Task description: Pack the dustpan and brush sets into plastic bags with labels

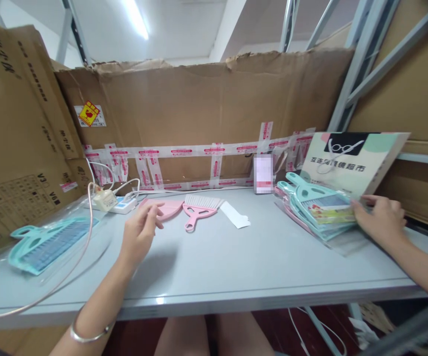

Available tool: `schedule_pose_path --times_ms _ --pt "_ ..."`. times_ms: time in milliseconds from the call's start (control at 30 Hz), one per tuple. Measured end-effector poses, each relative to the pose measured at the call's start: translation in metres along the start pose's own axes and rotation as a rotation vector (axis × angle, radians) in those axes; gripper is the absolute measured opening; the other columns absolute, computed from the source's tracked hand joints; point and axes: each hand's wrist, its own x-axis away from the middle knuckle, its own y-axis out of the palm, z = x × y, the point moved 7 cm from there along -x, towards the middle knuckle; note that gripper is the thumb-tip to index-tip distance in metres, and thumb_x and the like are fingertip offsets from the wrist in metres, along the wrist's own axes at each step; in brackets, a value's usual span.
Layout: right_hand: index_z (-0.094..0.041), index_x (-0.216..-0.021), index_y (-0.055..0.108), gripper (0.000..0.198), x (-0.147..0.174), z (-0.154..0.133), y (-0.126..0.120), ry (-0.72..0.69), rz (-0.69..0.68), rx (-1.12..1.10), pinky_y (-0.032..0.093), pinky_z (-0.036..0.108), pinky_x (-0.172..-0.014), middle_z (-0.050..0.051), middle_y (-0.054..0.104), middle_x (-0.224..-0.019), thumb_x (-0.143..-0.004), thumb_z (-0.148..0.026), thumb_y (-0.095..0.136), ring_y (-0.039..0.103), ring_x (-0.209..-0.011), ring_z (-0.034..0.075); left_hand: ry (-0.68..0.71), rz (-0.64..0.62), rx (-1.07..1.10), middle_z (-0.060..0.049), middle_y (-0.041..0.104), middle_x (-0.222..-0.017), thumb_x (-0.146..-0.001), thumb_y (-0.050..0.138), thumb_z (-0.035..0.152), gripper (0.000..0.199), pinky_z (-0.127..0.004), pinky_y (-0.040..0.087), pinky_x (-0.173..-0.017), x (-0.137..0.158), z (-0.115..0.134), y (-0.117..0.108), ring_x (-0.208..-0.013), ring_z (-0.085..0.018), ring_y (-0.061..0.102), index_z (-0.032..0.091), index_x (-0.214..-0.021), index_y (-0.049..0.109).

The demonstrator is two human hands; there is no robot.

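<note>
One set apparently unwrapped, with pink dustpan [172, 208] and pink brush [199, 212] bare on worktop [214, 262]; teal set [51, 244] and teal stack [318, 200] seemingly not yet unbagged; hovering loosely curled, empty-looking, with left hand [140, 231]; reaching stack's edge with right hand [383, 220], grip unclear

The one camera over there is worn on the head, facing forward and down across the close bench [206, 267] to the cardboard [199, 109] behind, spanning lap [182, 338] to ceiling light [136, 19].
</note>
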Motion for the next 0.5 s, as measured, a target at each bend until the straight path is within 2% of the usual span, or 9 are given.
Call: schedule_pose_path --times_ms 100,200,267,333,433,500 --pt "-0.017 -0.101 0.057 0.035 0.001 -0.003 -0.005 -0.025 0.044 -0.014 0.033 0.043 -0.089 0.021 0.05 -0.113 -0.079 -0.039 0.041 0.042 -0.111 0.034 -0.058 0.049 -0.015 -0.005 0.058 -0.079 -0.085 0.037 0.048 0.043 -0.021 0.043 -0.047 -0.019 0.004 -0.02 -0.062 -0.014 0.057 0.015 -0.102 0.059" --pt "-0.018 -0.098 0.057 0.031 0.003 -0.006 -0.009 -0.04 0.092 -0.039 0.033 0.042 -0.088 0.022 0.052 -0.111 -0.08 -0.037 0.039 0.042 -0.111 0.032 -0.001 -0.075 -0.296 -0.008 0.063 -0.089 -0.088 0.024 0.048 0.051 -0.024 0.047 -0.055 -0.046 0.013 -0.021 -0.079 -0.019 0.06 0.015 -0.103 0.06" --pt "-0.018 -0.097 0.057 0.029 0.003 -0.006 -0.012 -0.048 0.129 -0.062 0.032 0.043 -0.088 0.022 0.052 -0.111 -0.08 -0.034 0.04 0.042 -0.111 0.032 0.105 -0.244 -0.619 -0.008 0.065 -0.096 -0.089 0.025 0.041 0.045 -0.027 0.048 -0.069 -0.058 0.011 -0.003 -0.088 -0.021 0.06 0.016 -0.097 0.063" --pt "-0.018 -0.096 0.057 0.027 0.004 -0.007 -0.015 -0.061 0.172 -0.087 0.031 0.043 -0.087 0.021 0.052 -0.11 -0.079 -0.032 0.04 0.042 -0.111 0.031 0.146 -0.376 -0.79 -0.008 0.067 -0.094 -0.084 0.041 0.034 0.03 -0.03 0.046 -0.076 -0.063 -0.004 0.019 -0.088 -0.022 0.06 0.016 -0.088 0.066" --pt "-0.021 -0.088 0.057 0.024 0.004 -0.008 -0.022 -0.086 0.244 -0.119 0.031 0.045 -0.085 0.02 0.054 -0.105 -0.078 -0.033 0.039 0.043 -0.108 0.031 0.136 -0.465 -0.914 -0.012 0.067 -0.091 -0.075 0.057 0.024 0.017 -0.033 0.046 -0.076 -0.06 -0.034 0.044 -0.088 -0.025 0.061 0.014 -0.085 0.067" --pt "-0.023 -0.084 0.055 0.022 0.006 -0.009 -0.026 -0.096 0.296 -0.131 0.031 0.047 -0.084 0.019 0.055 -0.103 -0.077 -0.034 0.038 0.044 -0.106 0.032 0.132 -0.488 -0.989 -0.013 0.066 -0.094 -0.078 0.058 0.023 0.018 -0.036 0.046 -0.077 -0.054 -0.049 0.054 -0.09 -0.025 0.06 0.012 -0.09 0.065"
